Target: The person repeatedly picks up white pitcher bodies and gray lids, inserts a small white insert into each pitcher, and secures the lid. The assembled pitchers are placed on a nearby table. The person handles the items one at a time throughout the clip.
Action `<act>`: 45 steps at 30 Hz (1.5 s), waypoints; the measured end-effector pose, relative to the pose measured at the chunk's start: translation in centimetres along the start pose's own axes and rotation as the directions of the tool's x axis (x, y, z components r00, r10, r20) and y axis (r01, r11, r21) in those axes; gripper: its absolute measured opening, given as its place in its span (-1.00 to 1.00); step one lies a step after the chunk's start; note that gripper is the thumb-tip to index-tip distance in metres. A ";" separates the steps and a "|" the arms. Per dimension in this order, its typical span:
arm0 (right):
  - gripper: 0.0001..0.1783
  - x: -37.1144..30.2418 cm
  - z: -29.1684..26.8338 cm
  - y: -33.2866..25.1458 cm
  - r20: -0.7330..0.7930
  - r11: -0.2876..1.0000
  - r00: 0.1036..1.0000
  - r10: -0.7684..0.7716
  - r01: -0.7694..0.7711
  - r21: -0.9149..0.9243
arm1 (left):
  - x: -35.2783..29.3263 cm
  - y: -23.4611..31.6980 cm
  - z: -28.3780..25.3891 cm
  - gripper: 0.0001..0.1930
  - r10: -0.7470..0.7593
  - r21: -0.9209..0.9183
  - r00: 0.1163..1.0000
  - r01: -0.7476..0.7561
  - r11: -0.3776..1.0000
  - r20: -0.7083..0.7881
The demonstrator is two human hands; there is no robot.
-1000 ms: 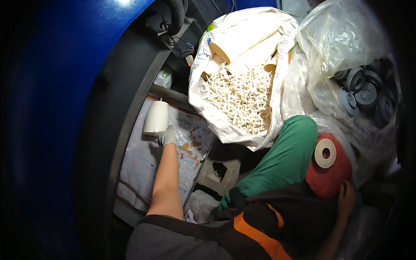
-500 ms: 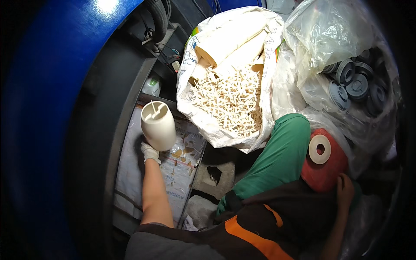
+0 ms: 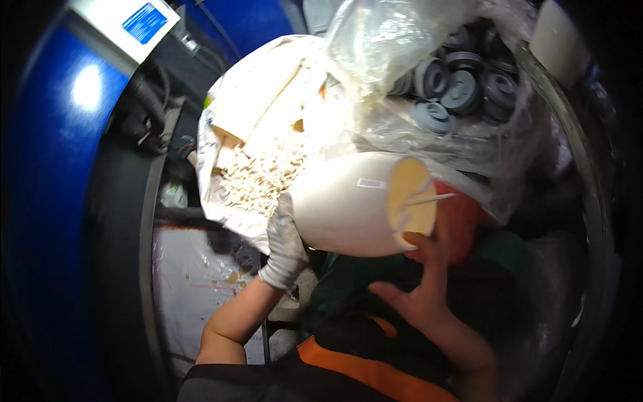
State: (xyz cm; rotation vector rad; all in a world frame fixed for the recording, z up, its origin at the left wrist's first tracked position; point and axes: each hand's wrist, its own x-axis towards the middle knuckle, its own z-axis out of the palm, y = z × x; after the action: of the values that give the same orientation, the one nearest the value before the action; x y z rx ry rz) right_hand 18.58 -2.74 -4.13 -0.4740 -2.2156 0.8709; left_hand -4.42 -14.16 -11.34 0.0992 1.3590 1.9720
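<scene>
A cream, barrel-shaped plastic shell (image 3: 348,204) lies sideways in front of me. My left hand (image 3: 284,244), in a light striped glove, grips its left end; the shell hides some of the fingers. A thin pale stick of plastic (image 3: 439,198) juts from the shell's yellowish right end. My bare right hand (image 3: 425,281) is beside that end, with thumb spread and fingers apart, slightly blurred. Its fingertips are close to the rim; whether they touch it I cannot tell. Behind the shell shows part of a rounded red thing (image 3: 462,224).
A white sack (image 3: 211,151) with many small pale plastic bits (image 3: 261,174) stands beyond the shell. Right of it, a clear plastic bag (image 3: 375,60) holds several grey round parts (image 3: 462,90). A blue machine (image 3: 74,127) with a dark edge runs along the left.
My left hand has brought the shell up from the lower left and tipped it sideways, open end right. My right hand has moved from beside the red thing to the shell. The view has shifted.
</scene>
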 end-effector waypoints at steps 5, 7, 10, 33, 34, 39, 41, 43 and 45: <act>-0.48 -1.1 -7.0 5.3 -0.117 0.867 0.918 0.380 -0.309 0.390 | -4.8 2.0 4.7 -0.60 -0.098 0.707 0.928 -0.203 0.677 0.359; -0.51 -0.6 -10.3 4.9 0.076 0.878 0.939 0.337 -0.342 0.334 | -6.3 4.0 7.2 -0.62 0.126 0.573 0.798 -0.522 0.632 0.589; -0.51 -0.1 -11.1 2.9 0.422 0.965 0.895 0.144 -0.221 0.139 | -7.1 6.7 12.9 -0.57 0.022 0.324 0.331 -0.934 0.148 0.944; -0.53 -8.3 -7.4 5.7 -0.065 0.796 0.912 0.405 -0.317 0.516 | 0.7 -0.2 11.7 -0.69 -0.707 0.826 0.427 -0.261 0.500 0.564; -0.62 -10.6 -10.2 7.7 -0.190 0.905 0.886 0.423 -0.401 0.142 | 1.3 -0.6 12.0 -0.70 -0.690 0.793 0.391 -0.304 0.528 0.609; -0.68 -35.6 -14.3 28.9 -0.185 0.174 0.088 0.979 -0.832 0.526 | 0.2 -1.6 21.1 -0.80 -0.603 0.354 0.007 -0.815 0.459 0.798; -0.65 -44.6 -12.6 33.8 0.120 -0.263 -0.241 0.963 -0.749 0.609 | 0.7 -3.3 20.1 -0.81 -0.751 0.682 0.190 -0.595 0.425 0.633; -0.65 -41.3 -7.5 34.6 0.084 -0.297 -0.294 0.952 -0.826 0.479 | 0.7 -3.1 20.6 -0.81 -0.682 0.564 0.148 -0.698 0.441 0.717; -0.65 -39.1 -5.0 34.8 -0.036 -0.274 -0.312 0.950 -0.881 0.385 | 0.3 -3.3 21.3 -0.80 -0.677 0.589 0.168 -0.667 0.457 0.716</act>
State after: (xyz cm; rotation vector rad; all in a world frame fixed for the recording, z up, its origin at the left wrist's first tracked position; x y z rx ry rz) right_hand 51.79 2.67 -44.48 -2.3798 -0.7578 1.5564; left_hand 6.48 3.24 -4.81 1.6796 1.0997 0.3028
